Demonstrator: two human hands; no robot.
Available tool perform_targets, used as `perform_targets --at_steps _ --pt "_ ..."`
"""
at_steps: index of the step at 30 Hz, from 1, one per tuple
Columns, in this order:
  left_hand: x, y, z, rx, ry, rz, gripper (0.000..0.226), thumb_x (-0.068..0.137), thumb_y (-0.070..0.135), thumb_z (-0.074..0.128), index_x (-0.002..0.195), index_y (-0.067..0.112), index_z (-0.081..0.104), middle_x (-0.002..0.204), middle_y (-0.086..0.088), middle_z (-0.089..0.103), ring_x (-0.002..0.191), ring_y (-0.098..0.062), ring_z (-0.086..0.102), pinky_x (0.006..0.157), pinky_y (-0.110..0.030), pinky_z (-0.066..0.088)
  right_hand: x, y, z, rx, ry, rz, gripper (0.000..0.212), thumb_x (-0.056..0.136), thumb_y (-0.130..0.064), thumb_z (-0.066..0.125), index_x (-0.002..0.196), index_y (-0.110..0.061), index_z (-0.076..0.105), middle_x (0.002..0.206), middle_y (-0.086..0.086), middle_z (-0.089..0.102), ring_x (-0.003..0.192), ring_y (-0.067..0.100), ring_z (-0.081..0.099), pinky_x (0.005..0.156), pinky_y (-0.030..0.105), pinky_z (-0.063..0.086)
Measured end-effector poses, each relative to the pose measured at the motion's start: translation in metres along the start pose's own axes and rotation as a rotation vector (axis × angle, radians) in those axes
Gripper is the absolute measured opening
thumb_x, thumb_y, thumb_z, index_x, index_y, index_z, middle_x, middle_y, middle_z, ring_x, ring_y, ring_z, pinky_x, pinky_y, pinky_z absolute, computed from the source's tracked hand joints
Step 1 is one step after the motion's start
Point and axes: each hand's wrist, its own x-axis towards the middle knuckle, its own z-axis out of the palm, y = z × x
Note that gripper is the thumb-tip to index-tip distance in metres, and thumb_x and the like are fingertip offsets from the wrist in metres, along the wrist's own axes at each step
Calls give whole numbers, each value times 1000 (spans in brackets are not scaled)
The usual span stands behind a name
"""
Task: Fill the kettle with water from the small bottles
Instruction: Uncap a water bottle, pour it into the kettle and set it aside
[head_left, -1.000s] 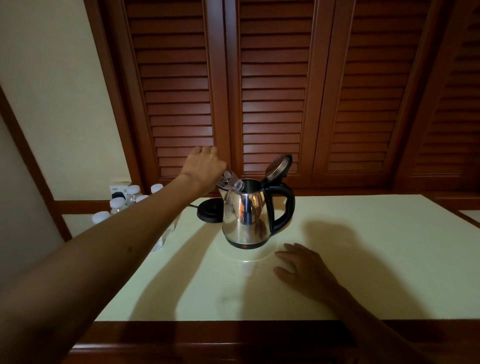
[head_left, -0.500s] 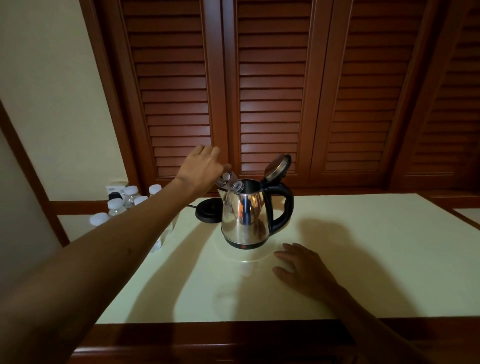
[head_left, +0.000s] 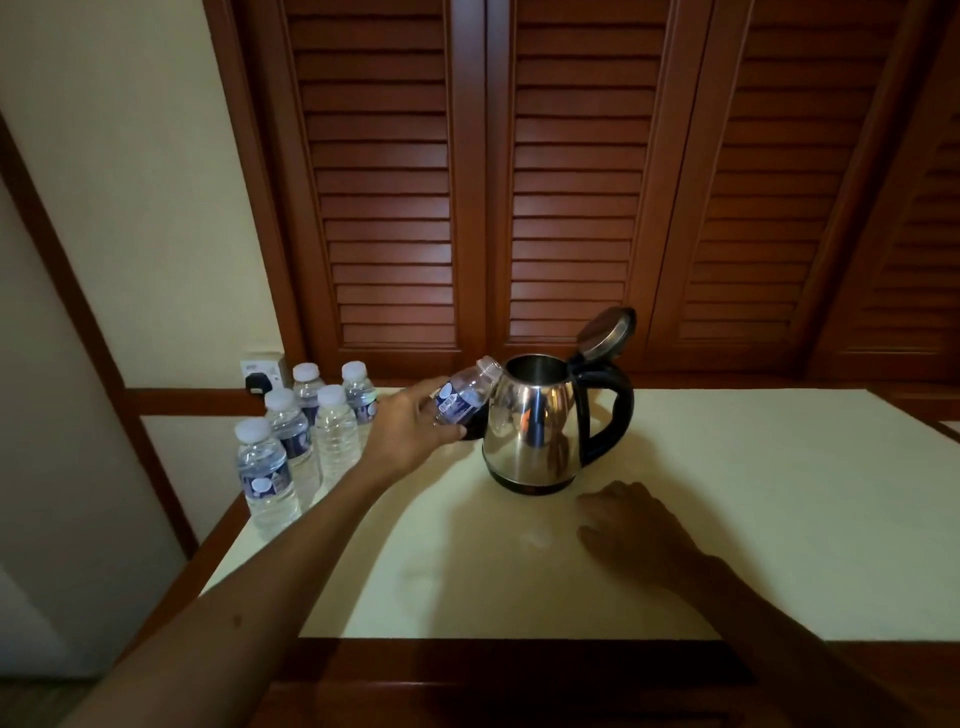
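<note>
Bottle tipped beside the kettle

Left hand (head_left: 410, 431) grips an uncapped bottle (head_left: 465, 397), neck angled at the open kettle (head_left: 540, 426) mid-frame for pouring; right hand (head_left: 631, 525) rests spread flat on the table (head_left: 779, 519).

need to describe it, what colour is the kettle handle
Black, on the kettle handle, seen in the head view.

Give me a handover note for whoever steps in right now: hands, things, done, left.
Left hand: grips an uncapped small bottle, tilted, mouth beside the kettle rim, not over it.
Right hand: flat on the table, holding nothing.
Kettle: upright, lid open, off its base.
Five capped bottles stand at the table's left.
Done: water level cannot be seen.
Left: set this bottle down, open and pour the rest.
</note>
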Motion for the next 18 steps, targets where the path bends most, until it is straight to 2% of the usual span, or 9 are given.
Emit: perform_targets --at_steps 1,2,6,8,12,15,17,18 --pt "-9 -6 5 -101 -11 -33 59 69 1 85 120 22 63 93 12 67 76 17 60 70 -3 43 1 -6 1 70 17 8 44 93 -52 37 131 -32 49 122 -1 52 111 18 49 88 31 42" --pt "-17 -13 10 -165 -23 -66 59 69 1 86 119 23 63 93 14 67 76 17 60 69 -3 42 1 -14 0 164 27 17 44 95 -50 41 134 -31 48 119 -1 53 108 16 50 88 29 41" --pt "-41 -49 27 -314 -128 -130 56 73 8 85 123 22 65 102 6 75 91 -8 70 77 -18 51 0 -40 -8 388 -18 -83 44 92 -49 55 132 -31 51 102 -7 55 85 8 53 72 18 40" --pt "-46 -58 30 -334 -165 -104 54 79 12 82 128 21 62 104 4 74 92 -10 70 77 -21 54 3 -47 -10 398 -67 -136 48 90 -49 59 133 -30 50 107 -9 51 86 4 51 70 13 38" --pt "-49 -65 32 -368 -211 -123 57 81 25 79 132 31 55 114 10 71 105 -10 66 88 -25 53 11 -49 -7 274 -93 -159 34 90 -35 62 121 -21 62 115 1 55 103 16 54 84 25 42" --pt "-53 -67 35 -409 -204 -159 56 81 25 80 128 39 54 110 18 69 102 -1 64 83 -17 50 17 -62 -25 320 -52 -212 20 92 -26 61 105 -13 66 103 3 60 88 14 55 78 28 44" --pt "-54 -67 35 -449 -193 -158 57 80 21 80 128 38 56 110 16 70 100 2 66 79 -13 50 26 -75 -51 439 80 -285 14 93 -20 59 91 -8 66 87 9 63 77 17 59 71 32 48" --pt "-54 -68 35 -468 -193 -157 57 80 18 81 130 35 58 110 14 71 99 1 66 78 -12 51 32 -83 -65 463 158 -294 14 93 -20 59 95 -8 68 87 9 64 79 16 61 72 30 49"
